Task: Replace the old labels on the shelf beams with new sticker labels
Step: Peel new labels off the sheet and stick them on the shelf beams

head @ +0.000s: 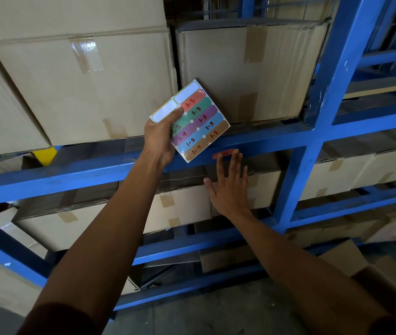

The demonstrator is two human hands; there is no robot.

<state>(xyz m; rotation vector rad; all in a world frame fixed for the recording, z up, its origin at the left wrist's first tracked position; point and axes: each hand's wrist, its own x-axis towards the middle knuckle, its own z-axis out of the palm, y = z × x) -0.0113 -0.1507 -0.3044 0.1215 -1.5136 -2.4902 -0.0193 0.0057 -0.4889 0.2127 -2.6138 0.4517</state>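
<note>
Nearest, a thin, light, floppy sticker sheet [190, 120] is pinched at its lower-left corner by the left hand [160, 139], while the right hand's [229, 187] spread fingers [234, 160] press an orange label [222, 154] at their tips onto the blue beam [276, 140].

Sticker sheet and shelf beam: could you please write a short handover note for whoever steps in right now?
Left hand: holds the sticker sheet up in front of the cartons, thumb on its face.
Right hand: open, fingertips pressing the red label on the blue shelf beam.
Sheet: two top slots are blank; coloured handwritten labels remain below.
Done: red label is on the beam.
Left: smooth it down, then apply the remaining labels; no other beam labels are visible from here.
</note>
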